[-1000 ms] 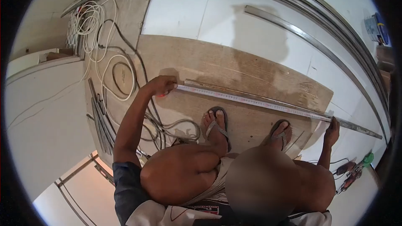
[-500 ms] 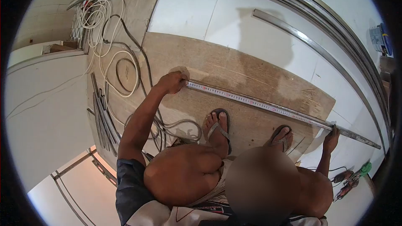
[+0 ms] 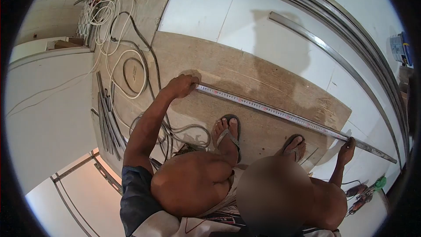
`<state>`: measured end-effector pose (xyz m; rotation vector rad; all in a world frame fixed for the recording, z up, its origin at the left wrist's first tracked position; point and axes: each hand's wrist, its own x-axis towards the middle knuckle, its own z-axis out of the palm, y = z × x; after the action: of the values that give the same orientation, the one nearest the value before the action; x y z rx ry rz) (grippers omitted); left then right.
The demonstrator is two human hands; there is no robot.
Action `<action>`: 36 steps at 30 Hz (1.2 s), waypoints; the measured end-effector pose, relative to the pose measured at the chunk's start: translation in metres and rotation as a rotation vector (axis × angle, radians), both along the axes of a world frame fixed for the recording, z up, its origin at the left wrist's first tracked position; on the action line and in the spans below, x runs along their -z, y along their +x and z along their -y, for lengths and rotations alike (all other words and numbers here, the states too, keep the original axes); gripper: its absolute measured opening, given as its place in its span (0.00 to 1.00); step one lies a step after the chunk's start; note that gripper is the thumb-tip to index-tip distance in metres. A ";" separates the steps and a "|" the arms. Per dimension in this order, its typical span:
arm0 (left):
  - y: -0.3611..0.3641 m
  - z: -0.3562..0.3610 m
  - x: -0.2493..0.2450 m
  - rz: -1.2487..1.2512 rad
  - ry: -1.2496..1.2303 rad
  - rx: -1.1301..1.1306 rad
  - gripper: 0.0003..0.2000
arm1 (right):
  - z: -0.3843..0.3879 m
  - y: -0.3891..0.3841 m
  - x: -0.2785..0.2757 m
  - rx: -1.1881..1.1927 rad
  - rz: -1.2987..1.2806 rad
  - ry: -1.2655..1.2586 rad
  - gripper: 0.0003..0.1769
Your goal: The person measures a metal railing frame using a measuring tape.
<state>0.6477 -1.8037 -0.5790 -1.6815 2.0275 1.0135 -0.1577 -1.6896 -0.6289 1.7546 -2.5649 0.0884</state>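
A measuring tape (image 3: 272, 110), white with black and red marks, is stretched along a long, narrow metal bar (image 3: 375, 151) lying across the wooden board. My left hand (image 3: 183, 86) is closed at the left end, with the tape running out from its fingers; the hand hides the bar's end and that end of the tape. Farther right, my right hand (image 3: 347, 150) is closed on the bar and tape, with a finger on top. The bar carries on past it to the right. My two sandalled feet (image 3: 228, 136) stand just below the bar.
Coiled white cable (image 3: 104, 11) and dark hoses lie at left, beside a bundle of thin metal pieces (image 3: 107, 120). Another metal bar (image 3: 315, 39) rests on white tiles, and long metal profiles (image 3: 342, 15) line the far side. Power tools (image 3: 362, 197) sit at lower right.
The view has shifted slightly. My right hand and the bar's right end sit a little lower in the picture; my left hand has stayed in nearly the same place.
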 end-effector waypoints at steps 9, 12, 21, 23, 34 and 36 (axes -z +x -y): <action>0.001 0.002 -0.009 0.128 0.119 -0.037 0.15 | -0.002 0.009 0.003 0.041 0.019 -0.022 0.12; 0.009 0.001 -0.001 0.090 0.078 -0.070 0.17 | -0.007 0.007 0.009 0.016 0.031 -0.056 0.11; 0.002 0.009 -0.015 0.185 0.110 -0.073 0.22 | -0.006 0.026 0.005 0.059 0.099 -0.083 0.11; 0.001 0.008 -0.013 0.195 0.111 -0.096 0.22 | -0.007 0.026 0.007 0.088 0.116 -0.099 0.11; -0.007 0.025 -0.013 0.319 0.204 -0.105 0.24 | -0.016 0.018 0.014 0.042 0.203 -0.183 0.11; -0.009 0.026 -0.015 0.335 0.197 -0.110 0.24 | -0.016 0.017 0.014 0.051 0.200 -0.155 0.11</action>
<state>0.6384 -1.8297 -0.5641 -1.7371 1.5874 0.8646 -0.1410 -1.6740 -0.6424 1.7035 -2.6503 0.4708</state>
